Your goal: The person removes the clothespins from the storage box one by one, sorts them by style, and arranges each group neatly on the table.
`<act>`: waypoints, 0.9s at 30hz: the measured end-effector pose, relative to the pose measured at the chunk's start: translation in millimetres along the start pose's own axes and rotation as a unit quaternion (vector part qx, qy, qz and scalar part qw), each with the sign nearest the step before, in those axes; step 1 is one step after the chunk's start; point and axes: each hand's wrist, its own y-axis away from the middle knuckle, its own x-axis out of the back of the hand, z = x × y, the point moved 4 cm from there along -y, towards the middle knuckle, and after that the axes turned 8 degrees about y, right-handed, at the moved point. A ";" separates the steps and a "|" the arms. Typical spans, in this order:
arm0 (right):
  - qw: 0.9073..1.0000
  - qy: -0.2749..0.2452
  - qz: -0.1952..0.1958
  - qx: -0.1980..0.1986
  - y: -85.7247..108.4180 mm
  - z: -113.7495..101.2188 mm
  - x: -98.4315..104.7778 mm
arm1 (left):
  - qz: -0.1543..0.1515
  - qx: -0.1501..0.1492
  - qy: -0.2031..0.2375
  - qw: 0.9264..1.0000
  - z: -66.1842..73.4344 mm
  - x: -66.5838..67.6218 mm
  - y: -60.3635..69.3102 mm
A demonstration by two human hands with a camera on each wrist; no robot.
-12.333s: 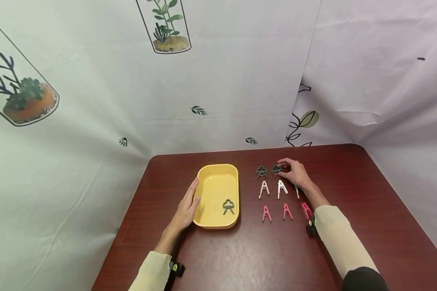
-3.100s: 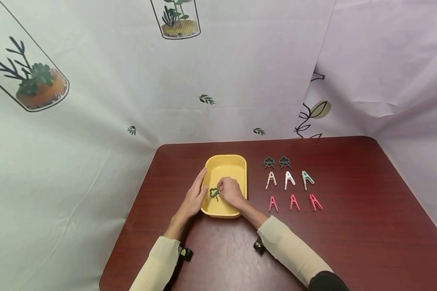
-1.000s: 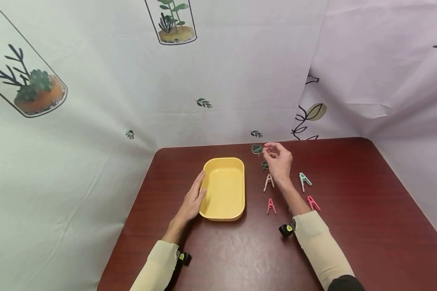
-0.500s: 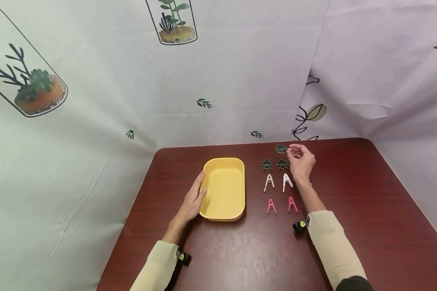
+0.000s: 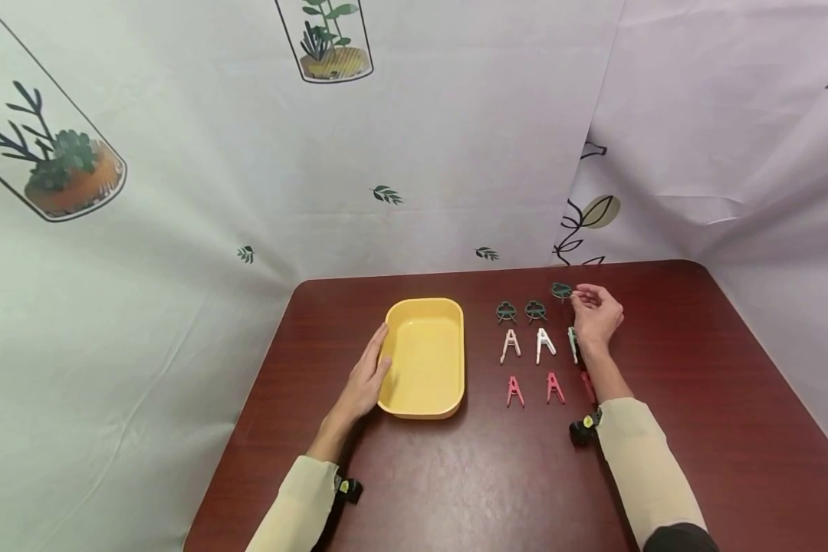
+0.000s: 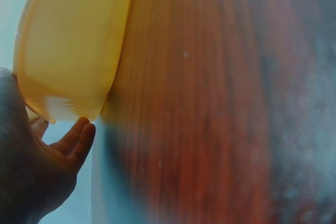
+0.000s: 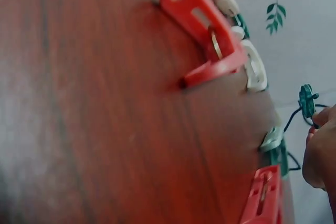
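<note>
At the far end of the table, my right hand [image 5: 597, 314] pinches a dark green plant clip [image 5: 561, 290] between thumb and fingertips. In the right wrist view the plant clip [image 7: 306, 100] is held up off the table, its wire loop below. Left of it lie two like plant clips, one [image 5: 507, 311] beside another [image 5: 535, 310]. My left hand [image 5: 360, 381] rests along the left side of a yellow tub [image 5: 424, 376], fingers straight outside, thumb at the rim. Seen from the left wrist, its fingertips [image 6: 79, 142] touch the tub's outer wall.
Clothespins lie in rows nearer me: pale pink [image 5: 510, 346], white [image 5: 544, 345] and mint green [image 5: 573, 344], partly hidden by my right hand. Red clothespins [image 5: 514, 391] form the nearest row; the rightmost [image 5: 588, 386] is partly behind my forearm. A patterned cloth [image 5: 441, 153] hangs behind the table [image 5: 469, 491].
The plant clip that lay in the tub is now in my right hand, carried rightward past the other two and lowered slightly. My left hand stays at the tub.
</note>
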 end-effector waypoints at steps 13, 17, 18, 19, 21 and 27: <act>0.994 0.097 -0.040 -0.034 0.2 20.1 8.4 | -0.002 -0.001 0.004 1.000 1.3 0.0 -0.5; 0.991 0.122 -0.057 -0.025 -1.0 20.8 10.8 | -0.001 0.001 0.006 1.000 0.6 0.3 -0.7; 0.990 0.127 -0.062 -0.020 -1.7 20.7 11.2 | -0.001 0.001 0.008 1.000 0.5 0.4 -0.7; 0.989 0.131 -0.068 -0.015 -2.3 20.6 11.6 | -0.001 0.000 0.007 1.000 0.4 0.4 -0.7; 0.987 0.140 -0.082 -0.008 -3.3 20.1 12.2 | 0.000 0.000 0.008 1.000 0.4 0.3 -0.6; 0.977 0.166 -0.131 0.001 -4.9 18.7 13.4 | 0.000 0.001 0.006 1.000 1.2 0.2 -0.3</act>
